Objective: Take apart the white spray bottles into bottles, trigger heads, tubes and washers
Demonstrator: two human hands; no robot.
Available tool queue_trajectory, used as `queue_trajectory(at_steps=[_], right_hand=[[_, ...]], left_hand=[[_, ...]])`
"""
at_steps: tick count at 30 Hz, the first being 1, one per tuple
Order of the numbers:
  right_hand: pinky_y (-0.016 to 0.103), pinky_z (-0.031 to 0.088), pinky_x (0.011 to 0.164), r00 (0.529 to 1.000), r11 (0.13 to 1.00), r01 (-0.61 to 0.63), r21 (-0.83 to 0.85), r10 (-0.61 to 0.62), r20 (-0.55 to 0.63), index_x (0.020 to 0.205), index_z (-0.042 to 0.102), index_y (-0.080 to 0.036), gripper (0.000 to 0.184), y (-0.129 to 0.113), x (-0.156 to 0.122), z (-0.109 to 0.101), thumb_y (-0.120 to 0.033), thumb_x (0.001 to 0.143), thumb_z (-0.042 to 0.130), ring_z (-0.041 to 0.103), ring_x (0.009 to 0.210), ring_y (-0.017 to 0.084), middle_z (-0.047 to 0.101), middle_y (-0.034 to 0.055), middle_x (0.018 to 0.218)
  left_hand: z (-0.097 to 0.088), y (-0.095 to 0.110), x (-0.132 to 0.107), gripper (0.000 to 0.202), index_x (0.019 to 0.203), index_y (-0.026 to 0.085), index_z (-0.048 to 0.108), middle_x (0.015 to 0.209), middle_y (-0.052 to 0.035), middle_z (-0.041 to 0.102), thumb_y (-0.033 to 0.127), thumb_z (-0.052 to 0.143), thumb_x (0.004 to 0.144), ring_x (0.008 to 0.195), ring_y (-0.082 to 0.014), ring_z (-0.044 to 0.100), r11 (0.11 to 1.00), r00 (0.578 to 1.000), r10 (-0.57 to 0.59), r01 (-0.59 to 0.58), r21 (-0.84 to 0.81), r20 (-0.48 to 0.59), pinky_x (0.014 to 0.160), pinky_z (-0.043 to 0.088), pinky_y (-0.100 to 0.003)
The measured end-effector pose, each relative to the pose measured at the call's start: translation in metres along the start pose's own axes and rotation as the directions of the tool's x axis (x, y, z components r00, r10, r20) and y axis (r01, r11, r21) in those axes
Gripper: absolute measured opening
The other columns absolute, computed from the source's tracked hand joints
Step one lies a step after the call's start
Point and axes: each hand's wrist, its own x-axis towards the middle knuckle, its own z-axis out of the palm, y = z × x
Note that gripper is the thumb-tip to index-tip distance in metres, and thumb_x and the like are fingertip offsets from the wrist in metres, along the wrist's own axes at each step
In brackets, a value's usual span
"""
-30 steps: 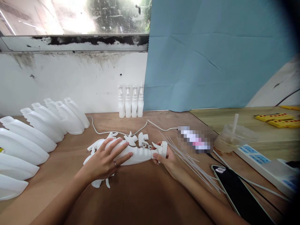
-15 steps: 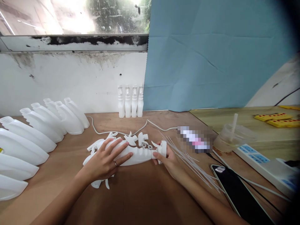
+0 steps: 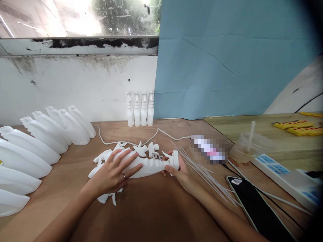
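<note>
A white plastic spray bottle (image 3: 151, 165) lies on its side across the table in front of me. My left hand (image 3: 114, 169), a ring on one finger, rests over the bottle's body and holds it down with the fingers somewhat spread. At the neck end, my right hand (image 3: 180, 171) grips a white trigger sprayer head (image 3: 174, 160) between thumb and fingers. The head sits at the bottle's mouth; whether its thread is fully engaged I cannot tell. Loose white sprayer parts (image 3: 141, 149) lie just behind the bottle, and more white trigger pieces (image 3: 111, 198) show below my left wrist.
Several open white bottles (image 3: 45, 131) stand in a row at the left. Several bottles with sprayer heads (image 3: 140, 111) stand against the wall. Thin white tubes (image 3: 207, 178), a phone (image 3: 254, 208), a power strip (image 3: 280, 174), and a plastic cup (image 3: 248, 148) are on the right.
My right hand's fingers have shifted slightly around the sprayer head, which looks turned a little. My left hand and the bottle stay where they were.
</note>
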Motion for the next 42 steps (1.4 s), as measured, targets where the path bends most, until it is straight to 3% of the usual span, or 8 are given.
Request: queue_trajectory(at_steps=[14, 17, 22, 25, 28, 32, 39, 42], right_hand=[[0.022, 0.032, 0.046, 0.997, 0.997, 0.034, 0.065, -0.029, -0.075, 0.104, 0.046, -0.024, 0.04, 0.001, -0.003, 0.001, -0.036, 0.076, 0.072, 0.043, 0.049, 0.008, 0.052, -0.0053, 0.068], [0.025, 0.036, 0.051, 0.999, 0.993, 0.038, 0.113, -0.037, -0.009, 0.113, 0.046, -0.026, 0.049, -0.007, -0.002, 0.005, -0.037, 0.074, 0.073, 0.045, 0.053, 0.009, 0.054, -0.0024, 0.077], [0.032, 0.044, 0.056, 0.986, 0.979, -0.045, 0.197, 0.012, 0.166, 0.129, 0.042, -0.031, 0.081, -0.025, -0.005, 0.007, -0.04, 0.059, 0.082, 0.054, 0.071, 0.019, 0.055, 0.0084, 0.112], [0.033, 0.046, 0.056, 0.98, 0.983, -0.076, 0.167, 0.043, 0.194, 0.131, 0.045, -0.031, 0.087, -0.027, -0.007, 0.005, -0.041, 0.053, 0.083, 0.056, 0.077, 0.023, 0.055, 0.0107, 0.121], [0.033, 0.046, 0.061, 0.997, 0.996, -0.033, 0.088, 0.026, 0.076, 0.124, 0.055, -0.028, 0.069, -0.019, -0.008, 0.002, -0.038, 0.06, 0.08, 0.057, 0.079, 0.023, 0.061, 0.0089, 0.111], [0.039, 0.047, 0.08, 0.992, 0.991, 0.115, 0.064, -0.112, -0.054, 0.099, 0.068, -0.024, 0.036, -0.006, -0.009, -0.001, -0.038, 0.067, 0.073, 0.057, 0.097, 0.029, 0.063, 0.0084, 0.102], [0.041, 0.047, 0.082, 0.993, 0.989, 0.09, 0.115, -0.079, -0.09, 0.102, 0.067, -0.03, 0.037, -0.01, -0.011, 0.0, -0.037, 0.066, 0.073, 0.06, 0.092, 0.029, 0.065, 0.0058, 0.098], [0.04, 0.047, 0.079, 0.992, 0.984, 0.117, 0.134, -0.11, -0.06, 0.092, 0.07, -0.027, 0.029, -0.013, -0.01, -0.002, -0.033, 0.065, 0.074, 0.059, 0.092, 0.029, 0.066, 0.0065, 0.094]], left_hand=[[0.004, 0.006, 0.001, 0.066, 0.143, 0.032, 0.034, 0.144, -0.0111, 0.039, 0.021, 0.057, 0.082, 0.131, -0.0356, 0.034, 1.0, 0.996, -0.005, 0.007, 0.021, -0.092, 0.104, 0.029, -0.057], [0.001, 0.004, 0.001, 0.066, 0.142, 0.032, 0.035, 0.144, -0.0105, 0.04, 0.022, 0.058, 0.081, 0.13, -0.0356, 0.035, 1.0, 0.994, -0.014, 0.017, 0.025, -0.108, 0.103, 0.029, -0.057], [-0.001, 0.001, 0.0, 0.072, 0.143, 0.029, 0.035, 0.149, -0.0141, 0.03, 0.025, 0.059, 0.075, 0.13, -0.0396, 0.035, 0.997, 0.996, -0.013, 0.006, -0.082, -0.083, 0.1, 0.032, -0.058], [0.0, 0.001, 0.0, 0.073, 0.143, 0.027, 0.035, 0.151, -0.0152, 0.027, 0.026, 0.059, 0.074, 0.129, -0.0404, 0.036, 0.99, 0.996, -0.008, -0.005, -0.14, -0.09, 0.098, 0.033, -0.057], [0.001, 0.004, 0.0, 0.073, 0.144, 0.027, 0.033, 0.149, -0.0165, 0.028, 0.027, 0.058, 0.076, 0.128, -0.0408, 0.035, 0.99, 0.997, 0.016, -0.027, -0.142, -0.079, 0.097, 0.032, -0.059], [0.001, 0.01, 0.003, 0.072, 0.144, 0.026, 0.032, 0.147, -0.0176, 0.032, 0.031, 0.058, 0.078, 0.128, -0.0413, 0.034, 0.988, 0.997, 0.053, -0.06, -0.14, -0.057, 0.096, 0.033, -0.059], [0.0, 0.013, 0.006, 0.07, 0.145, 0.028, 0.031, 0.148, -0.0153, 0.031, 0.032, 0.057, 0.08, 0.131, -0.0411, 0.03, 0.991, 0.997, 0.047, -0.054, -0.119, -0.057, 0.097, 0.031, -0.059], [0.001, 0.015, 0.005, 0.071, 0.145, 0.026, 0.03, 0.147, -0.0176, 0.031, 0.037, 0.058, 0.081, 0.13, -0.0426, 0.031, 0.99, 0.997, 0.061, -0.066, -0.12, -0.049, 0.096, 0.032, -0.06]])
